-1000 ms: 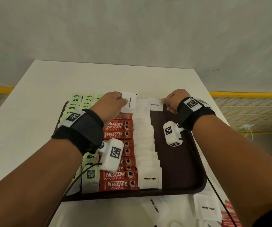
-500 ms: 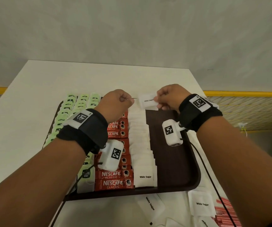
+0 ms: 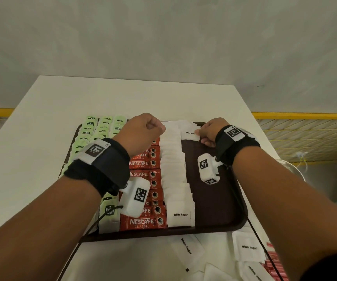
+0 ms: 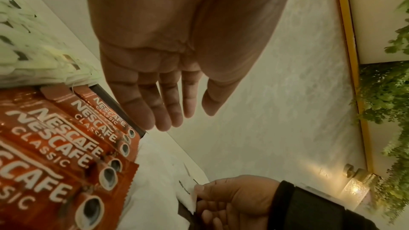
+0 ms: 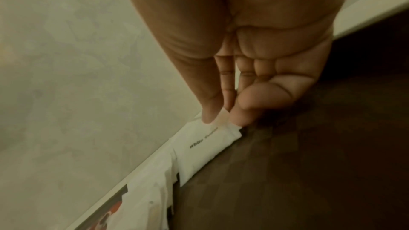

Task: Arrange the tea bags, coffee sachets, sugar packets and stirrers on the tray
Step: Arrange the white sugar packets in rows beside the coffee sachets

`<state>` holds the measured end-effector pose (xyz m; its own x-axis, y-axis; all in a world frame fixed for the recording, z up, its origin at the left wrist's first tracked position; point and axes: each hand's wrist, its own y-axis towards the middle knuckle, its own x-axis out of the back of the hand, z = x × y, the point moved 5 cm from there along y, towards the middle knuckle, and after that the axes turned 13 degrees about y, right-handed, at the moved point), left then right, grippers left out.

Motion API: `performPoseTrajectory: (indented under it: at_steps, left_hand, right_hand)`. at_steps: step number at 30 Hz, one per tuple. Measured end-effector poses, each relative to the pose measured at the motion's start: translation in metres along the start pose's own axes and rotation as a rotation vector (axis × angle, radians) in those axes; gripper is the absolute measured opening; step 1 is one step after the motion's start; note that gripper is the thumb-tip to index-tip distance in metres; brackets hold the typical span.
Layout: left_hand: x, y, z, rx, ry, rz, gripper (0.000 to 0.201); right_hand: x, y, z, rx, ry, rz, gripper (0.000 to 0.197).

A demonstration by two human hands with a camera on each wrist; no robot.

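A dark brown tray (image 3: 214, 199) holds rows of green tea bags (image 3: 94, 130), red Nescafe coffee sachets (image 3: 143, 222) and a column of white sugar packets (image 3: 173, 169). At the tray's far end, just right of that column, my right hand (image 3: 208, 131) pinches one sugar packet (image 3: 189, 133) by its edge between thumb and fingers (image 5: 208, 116). The packet (image 5: 208, 144) lies low against the tray floor. My left hand (image 3: 143, 132) hovers over the far end of the coffee sachets, its fingers (image 4: 163, 104) relaxed and holding nothing.
Loose sugar packets (image 3: 248, 248) and some red packets (image 3: 273, 260) lie on the white table (image 3: 42, 138) in front of the tray. The tray's right half is bare. A yellow railing (image 3: 305, 115) runs behind the table.
My left hand passed a sugar packet to the right hand and let go. The right hand brought it down to the tray's far end beside the sugar column.
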<state>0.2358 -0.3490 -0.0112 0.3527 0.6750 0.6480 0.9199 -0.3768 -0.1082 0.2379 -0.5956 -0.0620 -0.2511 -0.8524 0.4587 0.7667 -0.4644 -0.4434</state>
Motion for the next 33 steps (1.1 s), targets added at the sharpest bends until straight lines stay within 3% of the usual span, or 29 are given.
performPoseTrajectory:
  at_steps: [3,11,19,22,24,29,33]
  left_hand:
    - [-0.005,-0.011,-0.007,-0.015,0.026,0.035,0.011]
    - [-0.043,-0.082,-0.060,-0.191,0.103,0.127,0.011]
    - [-0.130,-0.155,-0.077,-0.373,0.379,0.329,0.011]
    - [-0.157,-0.167,-0.071,-0.373,0.550,0.332,0.014]
    - [-0.172,-0.174,-0.071,-0.376,0.630,0.325,0.026]
    - [-0.194,-0.180,-0.082,-0.394,0.795,0.330,0.042]
    - [-0.204,-0.181,-0.088,-0.339,0.932,0.351,0.031]
  right_hand:
    - [0.014,-0.014,0.005,0.050,-0.174,-0.045,0.031]
    - [0.058,-0.148,0.007,0.352,-0.285,-0.019,0.026]
    - [0.088,-0.251,-0.097,0.375,-0.384,0.162,0.018]
    - [0.089,-0.266,-0.142,0.326,-0.531,0.211,0.016]
    - [0.087,-0.273,-0.166,0.304,-0.612,0.228,0.016]
    - [0.086,-0.293,-0.184,0.404,-0.728,0.207,0.039]
    - [0.079,-0.306,-0.190,0.448,-0.809,0.272,0.074]
